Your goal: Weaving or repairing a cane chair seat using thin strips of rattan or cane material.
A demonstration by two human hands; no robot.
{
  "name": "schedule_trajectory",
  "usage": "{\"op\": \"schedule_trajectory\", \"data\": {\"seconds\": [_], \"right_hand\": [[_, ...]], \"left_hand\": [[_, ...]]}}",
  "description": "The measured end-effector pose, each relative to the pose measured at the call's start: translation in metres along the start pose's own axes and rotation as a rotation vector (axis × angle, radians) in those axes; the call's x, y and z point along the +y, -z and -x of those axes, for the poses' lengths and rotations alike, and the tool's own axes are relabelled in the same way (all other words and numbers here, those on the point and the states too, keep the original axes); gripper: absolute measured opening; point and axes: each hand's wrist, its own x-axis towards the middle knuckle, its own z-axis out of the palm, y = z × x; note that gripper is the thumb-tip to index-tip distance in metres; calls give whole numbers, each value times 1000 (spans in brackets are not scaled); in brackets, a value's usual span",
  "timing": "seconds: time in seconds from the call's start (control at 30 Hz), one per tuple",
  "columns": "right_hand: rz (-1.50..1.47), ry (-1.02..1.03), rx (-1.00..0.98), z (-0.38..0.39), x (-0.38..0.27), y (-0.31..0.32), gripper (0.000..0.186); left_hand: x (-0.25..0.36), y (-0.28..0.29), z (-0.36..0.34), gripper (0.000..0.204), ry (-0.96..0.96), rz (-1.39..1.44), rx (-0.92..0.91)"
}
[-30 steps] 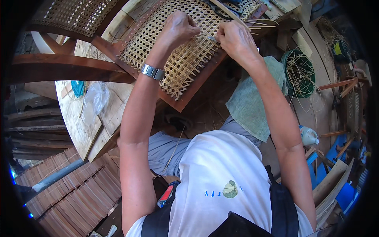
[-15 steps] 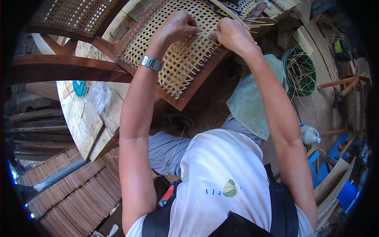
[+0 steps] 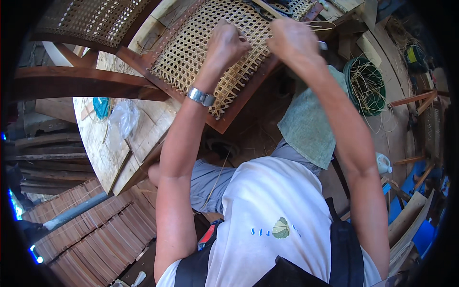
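Note:
A woven cane seat (image 3: 191, 45) in a reddish-brown wooden chair frame (image 3: 225, 122) lies across the top middle. Over the weave, my left hand (image 3: 227, 45) is closed, its thumb and fingers pinched together; what they hold is too small to make out. My right hand (image 3: 294, 40), a little blurred by motion, is curled closed above the seat's right edge, its fingertips mostly hidden by the back of the hand. Loose cane strands (image 3: 321, 26) stick out past it. A small pale object (image 3: 322, 46) shows beside that wrist, its kind unclear.
The chair's caned back (image 3: 95, 21) and curved wooden leg (image 3: 86, 83) stand at left. A plastic bag (image 3: 123, 119) lies on the round wooden table (image 3: 95, 148). At right are a green bucket of cane strands (image 3: 351, 91) and a white jug (image 3: 383, 163). A cloth (image 3: 308, 119) covers my knee.
My left hand has moved right and slightly down along the weave. The right hand has shifted slightly right and turned, its back now hiding the fingers more. The view has shifted a little.

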Motion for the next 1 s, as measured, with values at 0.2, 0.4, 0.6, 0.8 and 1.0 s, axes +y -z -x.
{"op": "schedule_trajectory", "data": {"seconds": [0.2,0.4,0.6,0.8,1.0], "right_hand": [[7,-34,179,31,78,23,37],[-572,1,176,34,78,27,24],[-376,52,79,27,30,-5,15],[-103,170,101,3,23,-25,15],[-212,76,72,-6,20,-32,20]], "left_hand": [[16,-9,2,13,-396,-49,162],[27,8,-9,21,-234,648,-104],[25,22,-9,21,7,405,-59],[10,13,-20,23,23,227,-72],[7,18,-24,25,6,146,-69]]}}
